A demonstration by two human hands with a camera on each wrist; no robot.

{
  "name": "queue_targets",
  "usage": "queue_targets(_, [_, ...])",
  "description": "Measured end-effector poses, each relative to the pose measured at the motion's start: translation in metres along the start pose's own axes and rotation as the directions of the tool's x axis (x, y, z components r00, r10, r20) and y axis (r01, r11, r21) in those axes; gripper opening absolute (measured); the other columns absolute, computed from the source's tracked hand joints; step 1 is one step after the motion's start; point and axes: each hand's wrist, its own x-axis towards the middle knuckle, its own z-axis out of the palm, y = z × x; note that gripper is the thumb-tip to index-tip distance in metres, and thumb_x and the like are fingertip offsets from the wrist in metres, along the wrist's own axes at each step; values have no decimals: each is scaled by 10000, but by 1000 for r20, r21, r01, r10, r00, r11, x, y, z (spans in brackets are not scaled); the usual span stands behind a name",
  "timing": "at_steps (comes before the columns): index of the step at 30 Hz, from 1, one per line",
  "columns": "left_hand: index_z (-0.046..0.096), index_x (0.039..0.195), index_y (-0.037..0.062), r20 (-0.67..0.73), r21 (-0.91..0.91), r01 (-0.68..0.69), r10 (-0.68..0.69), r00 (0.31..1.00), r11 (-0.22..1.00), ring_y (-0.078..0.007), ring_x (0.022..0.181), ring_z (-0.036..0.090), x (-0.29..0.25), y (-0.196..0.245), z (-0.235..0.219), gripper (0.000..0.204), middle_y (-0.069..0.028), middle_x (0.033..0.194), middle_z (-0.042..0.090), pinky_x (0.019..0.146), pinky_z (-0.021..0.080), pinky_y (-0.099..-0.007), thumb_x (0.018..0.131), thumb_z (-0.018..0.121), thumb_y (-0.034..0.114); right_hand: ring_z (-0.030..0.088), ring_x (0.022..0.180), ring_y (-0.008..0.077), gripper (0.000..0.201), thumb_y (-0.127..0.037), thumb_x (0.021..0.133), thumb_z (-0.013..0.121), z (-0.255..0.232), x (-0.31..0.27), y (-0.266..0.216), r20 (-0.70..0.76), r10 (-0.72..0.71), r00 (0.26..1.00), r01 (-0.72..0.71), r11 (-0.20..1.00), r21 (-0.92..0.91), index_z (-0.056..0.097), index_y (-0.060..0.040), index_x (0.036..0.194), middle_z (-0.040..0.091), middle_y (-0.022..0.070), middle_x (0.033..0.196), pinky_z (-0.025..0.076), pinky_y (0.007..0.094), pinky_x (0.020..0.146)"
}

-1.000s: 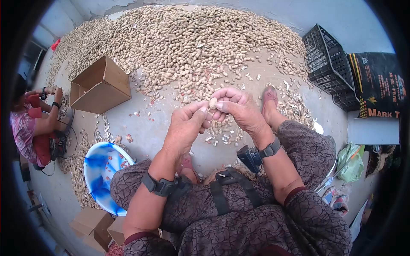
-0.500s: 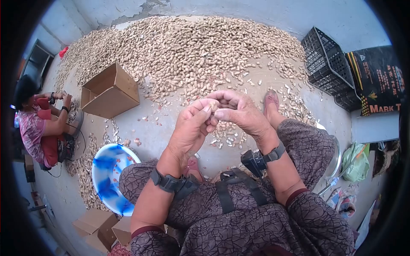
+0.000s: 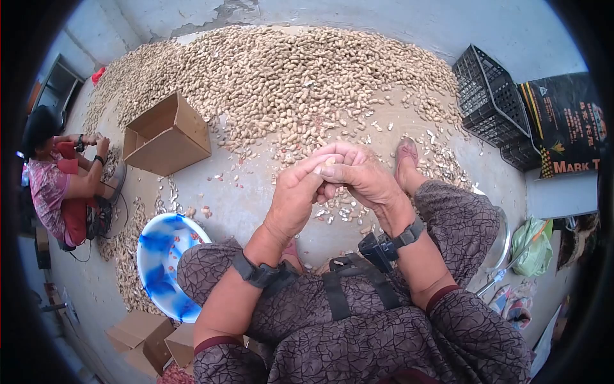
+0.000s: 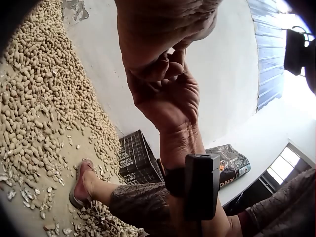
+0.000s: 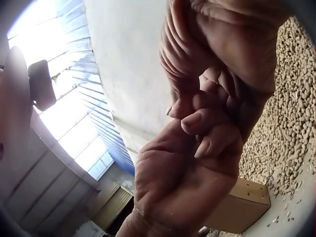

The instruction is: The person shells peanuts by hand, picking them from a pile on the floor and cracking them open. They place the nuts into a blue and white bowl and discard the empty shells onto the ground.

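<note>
In the head view, the left hand (image 3: pixel 295 195) and right hand (image 3: pixel 371 180) meet above the floor, thumbs and curled fingers pinching a peanut (image 3: pixel 329 162) between them. Only a small pale part of the peanut shows; the fingers cover the rest. The left wrist view has the left hand (image 4: pixel 163 34) close at the top, touching the right hand (image 4: pixel 170 103). From the right wrist, the right hand (image 5: pixel 232 44) is seen with its fingers against those of the left hand (image 5: pixel 187 173); the peanut is hidden there.
A broad peanut heap (image 3: pixel 275 77) lies along the wall. An open cardboard box (image 3: pixel 182 144) and a blue-and-white basin (image 3: pixel 146 256) stand left. Black crates (image 3: pixel 489 96) stand right, beside a printed bag (image 3: pixel 566 121). Another person (image 3: pixel 54 185) sits at far left.
The hands have closed more tightly together, covering most of the peanut that showed between the fingertips. The head view has shifted, so the heap and basin sit slightly lower than a second ago.
</note>
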Motion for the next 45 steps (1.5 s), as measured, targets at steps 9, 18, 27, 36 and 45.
queue_targets(9, [548,1057,-36,-13,109,-119,121,993,987,-21,514,388,-9,4,11,357,24,645,489,447,301,-158,907,416,260,564,541,107,247,-150,784,605,13,-5,-2,-90,-83,992,84,996,11,568,51,921,597,64,682,460,210,506])
queue_targets(18, [562,983,-40,-40,-262,9,-20,999,965,-37,503,406,-6,3,2,332,1,647,525,412,287,-163,897,432,254,592,583,123,232,-126,785,607,12,-2,-7,-41,-4,999,5,1000,23,544,42,932,605,78,726,491,227,554])
queue_targets(27, [556,1044,-17,-186,-213,-134,94,978,968,-1,505,387,5,4,-5,240,33,647,509,420,294,-136,887,452,132,611,678,159,220,-178,823,565,10,4,0,-79,-13,997,21,995,96,550,21,916,607,84,764,507,276,691])
queue_targets(36, [558,1039,-10,-90,100,-160,169,981,982,-17,522,429,7,12,12,251,19,629,517,460,358,-150,886,451,157,607,656,141,174,-163,821,573,3,-8,-20,-199,-92,976,80,994,-68,588,11,816,617,86,752,506,235,630])
queue_targets(45, [584,921,-27,-25,137,-151,156,987,979,-36,495,428,13,25,14,214,6,615,525,447,343,-152,858,468,142,606,634,114,177,-143,795,605,-7,-34,-45,-261,-136,956,79,972,-219,579,22,854,617,90,752,500,194,537])
